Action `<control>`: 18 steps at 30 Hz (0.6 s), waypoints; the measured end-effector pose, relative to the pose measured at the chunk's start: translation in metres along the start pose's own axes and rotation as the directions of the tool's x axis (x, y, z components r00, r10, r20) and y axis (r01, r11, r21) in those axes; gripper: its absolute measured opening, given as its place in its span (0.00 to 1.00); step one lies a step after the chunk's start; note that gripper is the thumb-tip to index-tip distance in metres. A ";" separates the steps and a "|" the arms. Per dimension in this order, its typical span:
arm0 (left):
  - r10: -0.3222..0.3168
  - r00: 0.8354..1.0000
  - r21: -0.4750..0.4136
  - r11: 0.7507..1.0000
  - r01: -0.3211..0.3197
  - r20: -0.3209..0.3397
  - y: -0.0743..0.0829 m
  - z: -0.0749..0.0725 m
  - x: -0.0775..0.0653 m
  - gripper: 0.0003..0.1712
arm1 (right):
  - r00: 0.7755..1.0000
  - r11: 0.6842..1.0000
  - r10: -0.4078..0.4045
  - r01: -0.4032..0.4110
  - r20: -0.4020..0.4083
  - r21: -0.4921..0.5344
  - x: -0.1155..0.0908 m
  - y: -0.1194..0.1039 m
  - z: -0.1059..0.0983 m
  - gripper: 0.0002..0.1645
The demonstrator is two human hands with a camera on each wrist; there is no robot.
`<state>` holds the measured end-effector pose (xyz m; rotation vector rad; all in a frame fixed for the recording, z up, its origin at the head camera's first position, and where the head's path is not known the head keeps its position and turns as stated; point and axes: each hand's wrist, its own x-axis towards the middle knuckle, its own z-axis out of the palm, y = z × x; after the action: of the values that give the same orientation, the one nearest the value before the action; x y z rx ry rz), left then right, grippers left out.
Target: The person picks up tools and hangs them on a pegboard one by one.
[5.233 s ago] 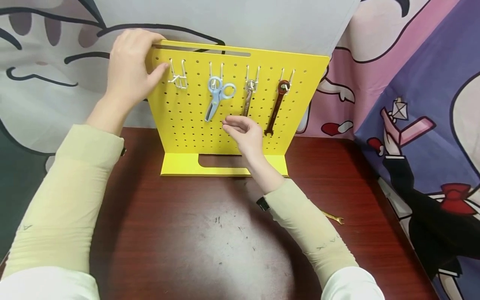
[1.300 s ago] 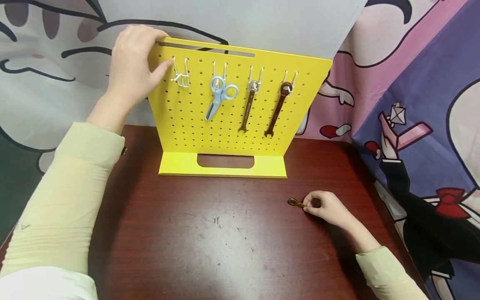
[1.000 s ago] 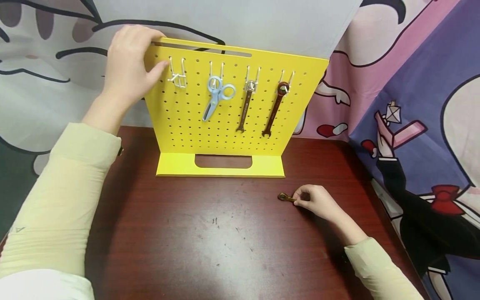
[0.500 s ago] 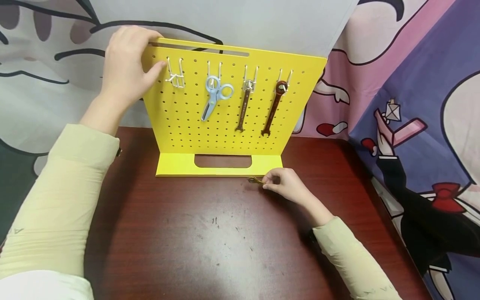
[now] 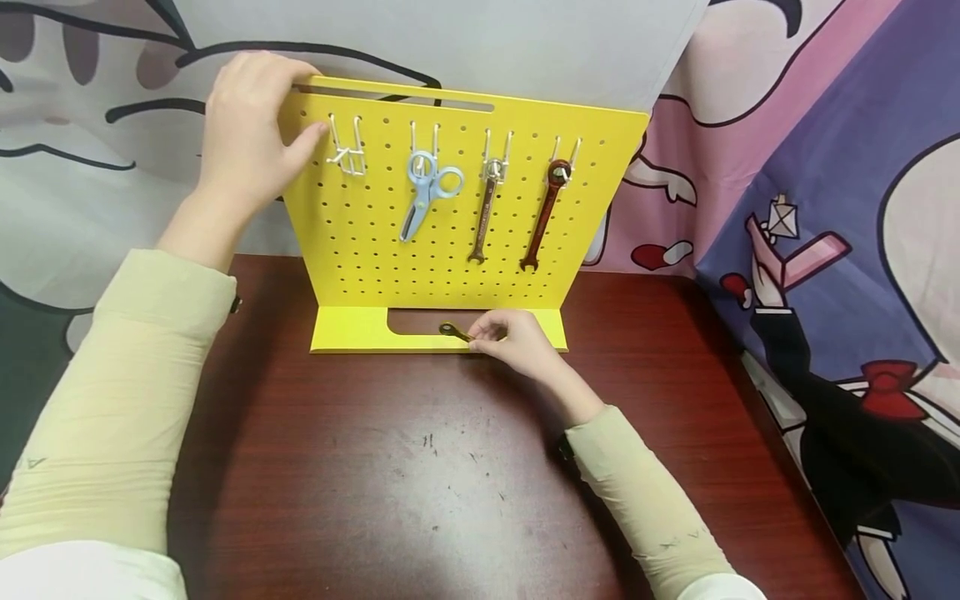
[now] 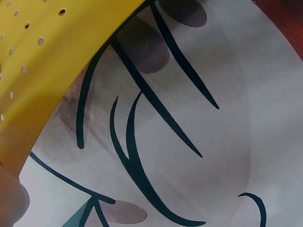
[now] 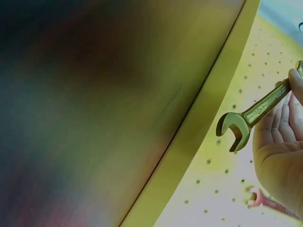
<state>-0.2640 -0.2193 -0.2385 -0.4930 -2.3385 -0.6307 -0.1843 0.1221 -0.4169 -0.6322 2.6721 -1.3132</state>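
My left hand (image 5: 251, 125) grips the upper left corner of a yellow pegboard (image 5: 360, 271), its thumb in front and its fingers over the top edge. In the left wrist view only part of a digit (image 6: 12, 198) shows beside the board. My right hand (image 5: 525, 346) pinches a small gold wrench (image 5: 453, 330) in front of the board's base. The right wrist view shows that wrench's open end (image 7: 235, 130) pointing out from the hand. Light blue scissors (image 5: 422, 198), a silver-toned wrench (image 5: 484, 218) and a dark red wrench (image 5: 544, 217) hang on white hooks.
At the board's left end, a white hook (image 5: 348, 158) holds nothing. The board stands on a dark red wooden table (image 5: 375, 467). Cartoon-printed cloth (image 5: 525, 50) hangs right behind it, and more cloth (image 5: 847, 275) borders the right side.
My right hand went from near the hung wrenches to the table's right, picked up the gold wrench and carried it left to the board's base. My left hand has kept its grip.
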 end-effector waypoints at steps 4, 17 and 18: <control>-0.006 1.000 -0.002 1.000 0.006 0.002 0.000 0.001 0.000 0.25 | 1.000 0.999 -0.019 0.020 -0.016 0.044 0.011 -0.009 0.013 0.06; -0.008 1.000 -0.004 1.000 0.008 -0.005 -0.002 0.001 0.000 0.25 | 0.997 0.976 -0.007 0.022 -0.073 0.218 0.038 -0.058 0.040 0.10; -0.009 1.000 -0.004 1.000 0.009 -0.005 -0.002 0.001 0.000 0.25 | 0.996 0.972 -0.006 0.025 -0.085 0.233 0.041 -0.062 0.041 0.10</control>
<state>-0.2652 -0.2201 -0.2399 -0.4827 -2.3360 -0.6402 -0.1904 0.0418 -0.3911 -0.5814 2.5224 -1.6613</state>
